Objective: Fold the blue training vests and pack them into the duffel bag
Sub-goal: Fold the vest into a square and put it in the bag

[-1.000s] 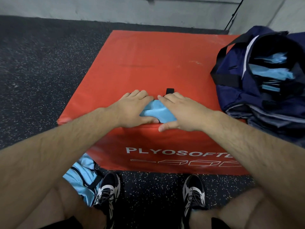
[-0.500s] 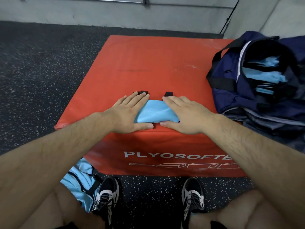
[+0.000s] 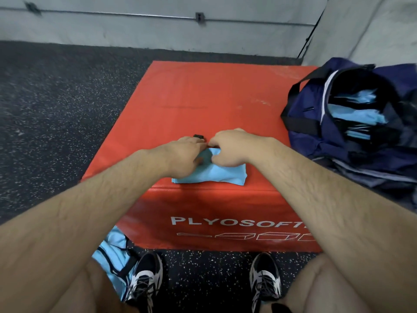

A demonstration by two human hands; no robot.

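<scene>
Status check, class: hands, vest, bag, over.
Left hand and right hand grip folded blue vest on red plyo box. Duffel bag open at right, packed vests inside.

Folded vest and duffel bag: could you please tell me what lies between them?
In the head view, only bare red box top lies there, crossed by the right forearm.

A dark rubber gym floor [image 3: 56, 114], speckled with small pale flecks, runs back to a pale grey painted wall [image 3: 135, 35]. A thin metal pipe [image 3: 112, 16] crosses this wall horizontally, held by a small bracket [image 3: 199, 18], and a second grey wall [image 3: 365, 26] meets it at a corner on the right. On the floor in the middle stands a red padded plyo box [image 3: 203, 91] with white lettering [image 3: 237, 222] reading "PLYOSOFT" on its near side, under even, soft indoor light.
</scene>
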